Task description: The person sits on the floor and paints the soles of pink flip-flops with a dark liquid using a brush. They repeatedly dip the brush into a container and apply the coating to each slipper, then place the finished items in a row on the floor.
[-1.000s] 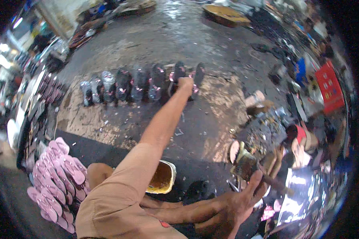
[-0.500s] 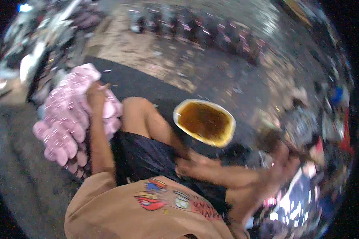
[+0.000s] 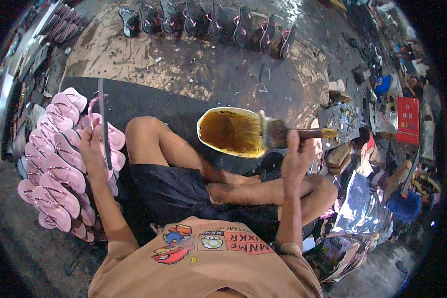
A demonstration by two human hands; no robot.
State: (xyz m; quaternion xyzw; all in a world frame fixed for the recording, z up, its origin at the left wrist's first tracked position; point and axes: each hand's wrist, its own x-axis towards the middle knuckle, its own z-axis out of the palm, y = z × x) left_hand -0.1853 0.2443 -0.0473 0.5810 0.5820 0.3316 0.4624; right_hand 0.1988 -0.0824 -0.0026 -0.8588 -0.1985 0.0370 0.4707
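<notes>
My left hand [image 3: 91, 144] is closed on a flip-flop [image 3: 103, 126], which it holds up on edge beside the pile, with the dark sole side-on and a pink strap by my fingers. Many pink flip-flops [image 3: 62, 171] with shiny thin straps are heaped under and around that hand. My right hand [image 3: 298, 159] grips the handle of a wide brush [image 3: 274, 133]. The brush head is at the right end of an oblong tub [image 3: 200, 124] with a pale rim, which holds amber-brown liquid [image 3: 226, 130]. Whether the bristles dip into the liquid I cannot tell.
A row of dark flip-flops [image 3: 215, 22] with pink straps stands along the far side. A dark mat [image 3: 149, 97] lies before my crossed legs. On the right are a red box [image 3: 408, 119], a silvery sheet [image 3: 360, 203], a blue round item [image 3: 404, 205] and mixed clutter.
My left hand has drawn a flip-flop up from the pink pile. My right hand, blurred near my right knee before, now holds the brush at the tub. The view has turned slightly.
</notes>
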